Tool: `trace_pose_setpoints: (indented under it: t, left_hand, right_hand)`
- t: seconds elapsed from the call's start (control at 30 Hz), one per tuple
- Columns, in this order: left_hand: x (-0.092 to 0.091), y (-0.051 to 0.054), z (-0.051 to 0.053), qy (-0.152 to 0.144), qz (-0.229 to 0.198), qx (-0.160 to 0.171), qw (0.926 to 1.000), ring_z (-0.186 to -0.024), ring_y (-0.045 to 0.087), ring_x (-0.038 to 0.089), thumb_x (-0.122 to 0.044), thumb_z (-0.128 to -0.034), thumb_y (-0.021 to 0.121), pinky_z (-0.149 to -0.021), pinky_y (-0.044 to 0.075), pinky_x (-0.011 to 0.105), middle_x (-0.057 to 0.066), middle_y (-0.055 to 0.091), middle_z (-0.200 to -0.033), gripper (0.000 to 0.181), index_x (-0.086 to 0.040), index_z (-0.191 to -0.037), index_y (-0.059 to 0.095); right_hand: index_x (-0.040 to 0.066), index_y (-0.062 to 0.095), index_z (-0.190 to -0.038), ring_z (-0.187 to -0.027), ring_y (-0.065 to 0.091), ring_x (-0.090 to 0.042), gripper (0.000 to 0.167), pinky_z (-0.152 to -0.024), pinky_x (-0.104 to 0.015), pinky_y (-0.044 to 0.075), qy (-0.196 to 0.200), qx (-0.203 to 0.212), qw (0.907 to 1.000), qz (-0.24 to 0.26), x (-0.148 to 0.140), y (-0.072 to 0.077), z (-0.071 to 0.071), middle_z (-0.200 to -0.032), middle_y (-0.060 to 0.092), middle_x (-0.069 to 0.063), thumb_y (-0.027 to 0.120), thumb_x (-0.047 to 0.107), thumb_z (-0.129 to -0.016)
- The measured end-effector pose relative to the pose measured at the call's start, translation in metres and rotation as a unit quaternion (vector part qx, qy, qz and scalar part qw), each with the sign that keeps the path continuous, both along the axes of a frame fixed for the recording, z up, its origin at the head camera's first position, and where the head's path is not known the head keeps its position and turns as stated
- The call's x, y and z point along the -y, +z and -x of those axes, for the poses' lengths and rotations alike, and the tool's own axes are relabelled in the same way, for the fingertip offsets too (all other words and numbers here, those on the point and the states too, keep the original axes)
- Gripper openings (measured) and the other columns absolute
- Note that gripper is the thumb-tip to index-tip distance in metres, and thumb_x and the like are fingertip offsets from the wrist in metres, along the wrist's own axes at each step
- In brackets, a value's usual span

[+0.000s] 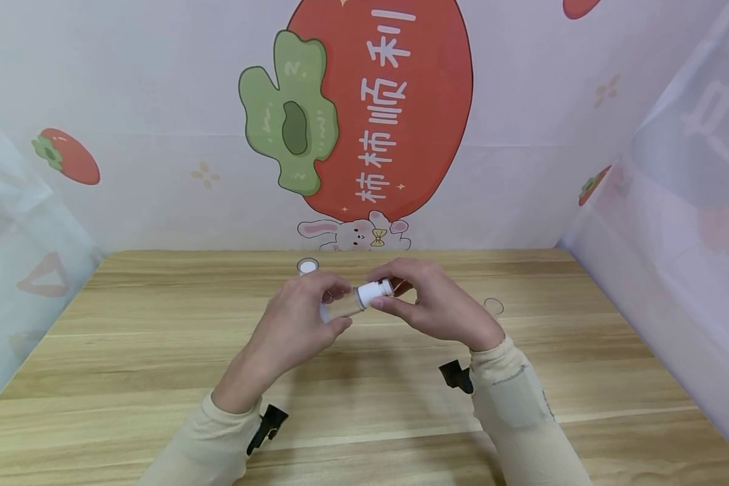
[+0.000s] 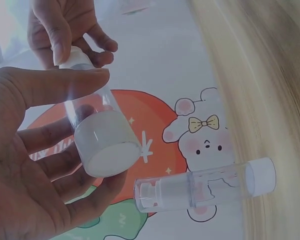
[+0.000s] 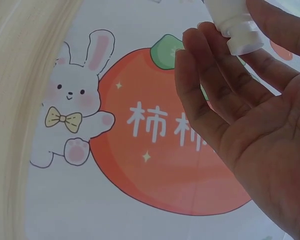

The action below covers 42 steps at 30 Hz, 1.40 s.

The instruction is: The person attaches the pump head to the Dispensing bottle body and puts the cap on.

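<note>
Above the table, my left hand [image 1: 294, 324] grips a clear pump bottle [image 1: 345, 308] round its body, thumb on one side and fingers on the other. The bottle is tilted, its white base [image 2: 112, 155] facing the left wrist camera. At its other end, my right hand [image 1: 440, 304] pinches the white pump top [image 1: 372, 293] between thumb and fingers. In the right wrist view the white nozzle end [image 3: 245, 42] shows beside the fingers. A second clear pump bottle [image 2: 205, 190] stands on the table behind the left hand, mostly hidden from the head view.
A thin clear ring [image 1: 494, 306] lies on the wooden table [image 1: 158, 378], to the right of the right hand. Printed cloth [image 1: 158, 81] hangs behind the table and along both sides. Small black clip-like mounts [image 1: 268, 426] sit at both sleeves.
</note>
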<state>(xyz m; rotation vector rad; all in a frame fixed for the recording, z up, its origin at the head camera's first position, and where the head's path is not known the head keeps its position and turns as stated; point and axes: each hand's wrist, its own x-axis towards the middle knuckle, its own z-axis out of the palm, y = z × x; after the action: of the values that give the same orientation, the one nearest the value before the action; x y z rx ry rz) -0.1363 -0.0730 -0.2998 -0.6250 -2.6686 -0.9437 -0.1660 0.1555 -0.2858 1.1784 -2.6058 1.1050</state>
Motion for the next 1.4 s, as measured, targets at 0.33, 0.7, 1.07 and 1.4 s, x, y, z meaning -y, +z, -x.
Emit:
trace_pose_setpoints:
  t: [0.33,0.7,1.07,1.4]
  left_hand:
    - [-0.002,0.001,-0.002,0.007,0.002,-0.017,0.9998,-0.091,0.068,0.021,-0.005,-0.0736,0.089,-0.075,0.054,0.045,0.003,0.074,-0.097,0.035,-0.009,-0.106,0.076]
    - [-0.003,0.002,-0.002,0.014,0.005,-0.015,0.9998,-0.088,0.067,0.021,-0.005,-0.0735,0.088,-0.073,0.053,0.044,0.003,0.073,-0.096,0.035,-0.009,-0.106,0.076]
    - [-0.001,0.001,0.000,0.022,0.009,-0.008,0.9997,-0.085,0.066,0.021,-0.005,-0.0732,0.088,-0.070,0.052,0.042,0.003,0.072,-0.095,0.034,-0.008,-0.105,0.076]
    - [-0.002,-0.001,0.000,0.026,0.009,-0.013,0.9995,-0.083,0.062,0.021,-0.005,-0.0727,0.088,-0.070,0.052,0.042,0.002,0.072,-0.093,0.033,-0.009,-0.104,0.076]
  right_hand:
    - [0.010,0.070,-0.115,-0.086,0.065,-0.012,0.021,-0.084,-0.033,0.056,0.001,0.019,0.9998,0.007,0.001,-0.001,0.001,-0.102,0.068,0.007,0.073,0.014,-0.095]
    - [0.011,0.070,-0.119,-0.087,0.064,-0.010,0.026,-0.085,-0.033,0.055,-0.026,0.043,0.9987,-0.012,-0.001,0.000,0.002,-0.100,0.068,0.008,0.073,0.023,-0.096]
    - [0.012,0.068,-0.120,-0.093,0.064,-0.011,0.027,-0.089,-0.038,0.053,-0.065,0.061,0.9960,0.002,-0.020,0.004,0.006,-0.100,0.068,0.005,0.072,0.025,-0.097]
    - [0.007,0.066,-0.122,-0.094,0.064,-0.015,0.030,-0.088,-0.039,0.053,-0.131,0.047,0.9903,-0.001,-0.045,0.007,0.013,-0.101,0.069,0.001,0.073,0.020,-0.096]
